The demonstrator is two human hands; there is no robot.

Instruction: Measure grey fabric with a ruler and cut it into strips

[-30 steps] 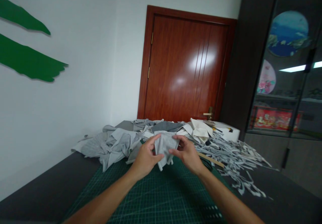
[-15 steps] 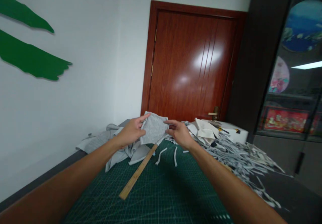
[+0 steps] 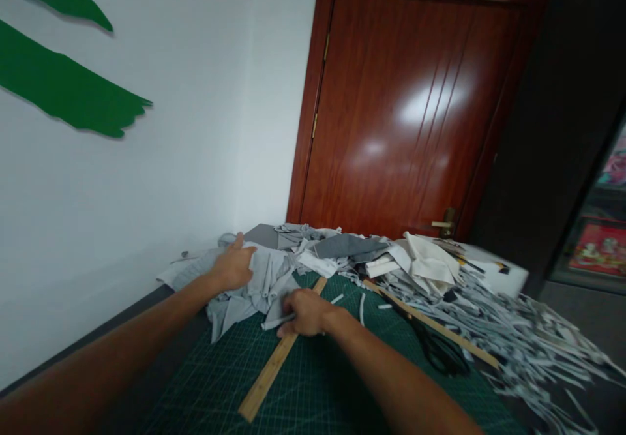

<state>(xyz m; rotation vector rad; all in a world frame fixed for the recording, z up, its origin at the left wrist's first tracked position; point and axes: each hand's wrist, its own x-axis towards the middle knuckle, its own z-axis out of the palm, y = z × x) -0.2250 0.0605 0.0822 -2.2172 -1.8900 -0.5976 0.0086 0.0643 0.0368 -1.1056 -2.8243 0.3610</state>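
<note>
Wooden ruler (image 3: 276,363) lies slantwise on the green cutting mat (image 3: 342,389), its near end toward the camera and its far end running up to the fabric heaps. The right hand (image 3: 304,311) rests on the ruler's middle, fingers curled down over it and over the edge of a grey piece; how tightly it grips cannot be told. Just left and a little farther, the left hand (image 3: 235,267) lies flat and open on the grey fabric pile (image 3: 254,285), thumb raised.

A second wooden ruler (image 3: 430,323) lies to the right, slanting the other way, with dark scissors (image 3: 440,353) beside its near stretch. So two rulers and one pair of scissors show. A few loose grey strips (image 3: 362,304) lie on the mat between the rulers.

Beyond the hands, a darker grey piece (image 3: 349,246) and cream pieces (image 3: 430,265) are heaped across the far side of the bench (image 3: 122,337). To the right spreads a heap of narrow cut strips (image 3: 528,344), too many and too blurred to count.

Behind it all stand a red-brown door (image 3: 415,109) with one brass handle (image 3: 446,221), and a white wall (image 3: 171,148) bearing two green shapes (image 3: 68,92).
</note>
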